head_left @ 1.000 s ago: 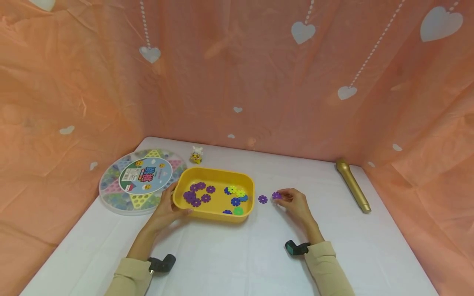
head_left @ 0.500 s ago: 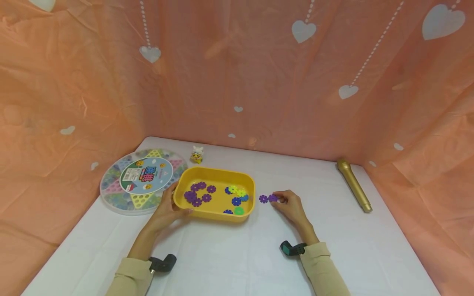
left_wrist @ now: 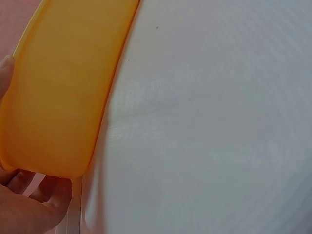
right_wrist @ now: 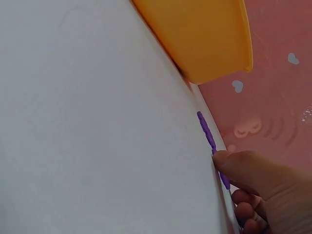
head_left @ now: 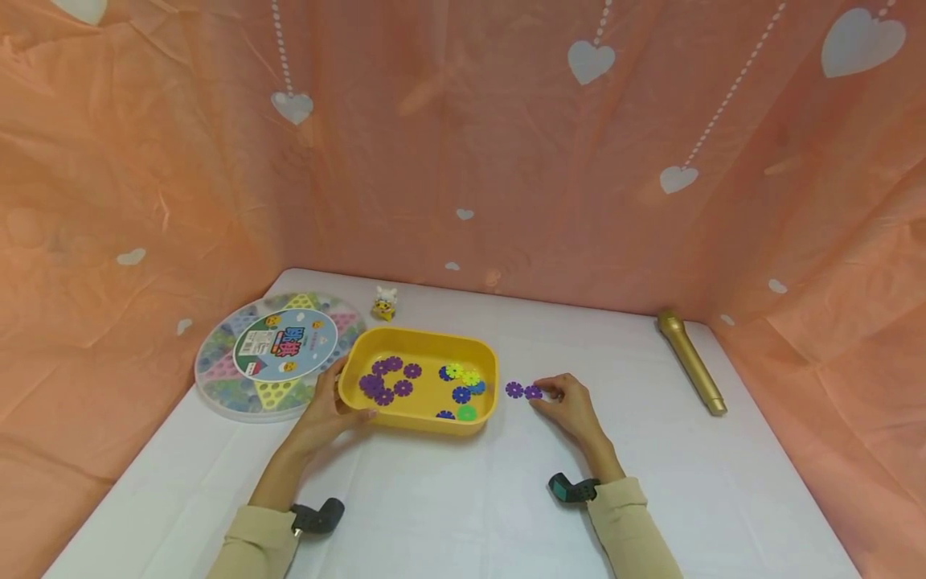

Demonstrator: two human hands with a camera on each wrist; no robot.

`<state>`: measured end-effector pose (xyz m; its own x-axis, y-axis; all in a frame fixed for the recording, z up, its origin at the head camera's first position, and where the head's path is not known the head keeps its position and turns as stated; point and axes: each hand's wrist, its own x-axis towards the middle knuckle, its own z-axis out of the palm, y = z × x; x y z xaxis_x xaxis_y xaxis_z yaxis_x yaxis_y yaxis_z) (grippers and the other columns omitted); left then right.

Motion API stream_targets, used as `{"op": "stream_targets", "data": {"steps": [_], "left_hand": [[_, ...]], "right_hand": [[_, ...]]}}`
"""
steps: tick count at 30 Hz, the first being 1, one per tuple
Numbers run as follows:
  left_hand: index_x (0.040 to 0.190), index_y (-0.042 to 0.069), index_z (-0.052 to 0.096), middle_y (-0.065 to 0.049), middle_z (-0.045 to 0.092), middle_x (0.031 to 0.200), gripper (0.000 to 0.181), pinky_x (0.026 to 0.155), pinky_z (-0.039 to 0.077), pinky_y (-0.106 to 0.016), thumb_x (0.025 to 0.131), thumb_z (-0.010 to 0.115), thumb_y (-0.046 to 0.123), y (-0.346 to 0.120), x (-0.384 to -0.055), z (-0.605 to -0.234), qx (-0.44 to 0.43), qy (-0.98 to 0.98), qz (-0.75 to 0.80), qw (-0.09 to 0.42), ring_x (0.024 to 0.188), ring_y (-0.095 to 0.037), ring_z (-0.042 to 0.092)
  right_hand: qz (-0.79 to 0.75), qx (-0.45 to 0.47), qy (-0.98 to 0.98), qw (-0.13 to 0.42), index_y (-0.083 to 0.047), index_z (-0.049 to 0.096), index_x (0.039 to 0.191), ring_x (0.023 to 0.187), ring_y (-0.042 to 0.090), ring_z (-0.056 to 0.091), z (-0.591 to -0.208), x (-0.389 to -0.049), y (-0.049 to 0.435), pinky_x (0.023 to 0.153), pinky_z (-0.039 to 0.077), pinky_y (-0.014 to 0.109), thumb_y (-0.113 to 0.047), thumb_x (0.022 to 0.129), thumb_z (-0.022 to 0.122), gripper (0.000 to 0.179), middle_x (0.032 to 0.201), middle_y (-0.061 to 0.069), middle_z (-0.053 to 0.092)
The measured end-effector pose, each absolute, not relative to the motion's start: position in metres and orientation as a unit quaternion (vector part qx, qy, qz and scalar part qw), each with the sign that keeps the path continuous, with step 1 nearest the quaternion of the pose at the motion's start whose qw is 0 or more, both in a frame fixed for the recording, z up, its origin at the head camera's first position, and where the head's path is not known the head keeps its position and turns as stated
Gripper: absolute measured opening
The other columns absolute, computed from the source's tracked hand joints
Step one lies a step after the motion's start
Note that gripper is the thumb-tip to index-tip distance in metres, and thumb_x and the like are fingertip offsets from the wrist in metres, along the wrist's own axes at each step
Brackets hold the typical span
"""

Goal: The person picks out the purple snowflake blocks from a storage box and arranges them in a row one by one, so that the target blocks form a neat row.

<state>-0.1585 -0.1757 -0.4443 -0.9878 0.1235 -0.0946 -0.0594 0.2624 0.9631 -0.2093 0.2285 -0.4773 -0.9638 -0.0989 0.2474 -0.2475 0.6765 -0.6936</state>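
In the head view, my left hand (head_left: 321, 414) grips the left end of a yellow plastic tray (head_left: 412, 420), thumb over its near rim and fingers round the end. Inside the tray, several purple snowflake discs (head_left: 403, 388) lie at the left. Blue, yellow and green snowflake discs (head_left: 460, 395) lie at the right. Just right of the tray, my right hand (head_left: 570, 404) pinches a purple snowflake disc (head_left: 533, 392) between thumb and fingers. A second purple snowflake disc (head_left: 514, 390) lies edge to edge with it on the table, closer to the tray.
A round Chinese checkers case (head_left: 285, 344) lies at the left, just behind the left hand. A small figurine (head_left: 385, 304) stands behind the tray. At the right lies a gold microphone (head_left: 690, 363). An orange curtain with hearts (head_left: 506, 161) surrounds the white table (head_left: 448, 507).
My right hand has moved left, bringing its purple snowflake disc down beside the other one. My left hand keeps its grip on the tray.
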Motion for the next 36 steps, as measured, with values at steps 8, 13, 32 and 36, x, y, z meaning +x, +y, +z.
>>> {"op": "stream_targets", "data": {"steps": [8,13,32,36], "left_hand": [[0.149,0.014,0.003,-0.02,0.005,0.149,0.103,0.111,0.02,-0.052,0.076,0.076,0.016,-0.179,-0.158,-0.445,0.023,0.787,0.613,0.07,0.136,-0.043,0.019],[0.149,0.012,0.004,-0.02,0.005,0.149,0.103,0.111,0.02,-0.052,0.076,0.076,0.015,-0.179,-0.159,-0.446,0.025,0.789,0.611,0.062,0.136,-0.043,0.019],[0.149,0.012,0.003,-0.021,0.006,0.148,0.106,0.111,0.024,-0.05,0.075,0.078,0.016,-0.177,-0.162,-0.449,0.029,0.79,0.609,0.063,0.135,-0.042,0.02],[0.149,0.011,0.005,-0.021,0.007,0.147,0.103,0.111,0.023,-0.05,0.075,0.077,0.015,-0.178,-0.161,-0.451,0.035,0.788,0.612,0.053,0.135,-0.042,0.02]], "right_hand": [[0.456,0.105,-0.877,0.114,-0.002,0.067,0.106,0.084,0.022,0.06,-0.451,-0.218,0.211,0.073,0.054,0.022,-0.012,0.08,0.073,0.029,0.093,0.014,0.065],[0.52,0.135,-0.832,0.14,0.0,0.065,0.109,0.089,0.027,0.062,-0.418,-0.228,0.173,0.08,0.055,0.025,-0.011,0.081,0.072,0.03,0.098,0.019,0.065],[0.56,0.211,-0.801,0.019,0.002,0.062,0.112,0.096,0.025,0.063,-0.416,-0.236,0.037,0.086,0.053,0.026,-0.008,0.085,0.067,0.03,0.109,0.017,0.063],[0.53,0.232,-0.815,0.006,0.005,0.064,0.108,0.093,0.027,0.064,-0.42,-0.234,0.015,0.083,0.053,0.024,-0.006,0.084,0.068,0.027,0.105,0.02,0.065]]}}
